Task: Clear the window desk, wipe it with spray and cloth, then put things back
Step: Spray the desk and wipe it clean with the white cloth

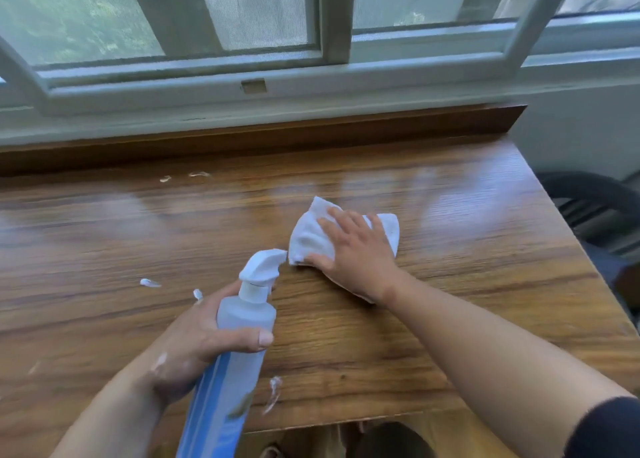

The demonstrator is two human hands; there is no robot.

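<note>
A white cloth [308, 236] and scattered foam dabs [149, 282] lie on the wooden desk [450, 267].

- Desk [450, 301] stands directly before the window [242, 24].
- Cloth [308, 232] lies on desk, right of centre, under right hand [356, 249].
- Spray bottle [239, 336], in left hand [194, 340], is left of cloth, nearer desk's front edge.

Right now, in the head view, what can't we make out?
Head view only:
Spray bottle: base cut off by the bottom edge; label blurred.
Cloth: near part hidden under the right hand.
White smears on the desk: too small to tell foam from scraps.
Desk's left end: cut off by the frame edge.
</note>
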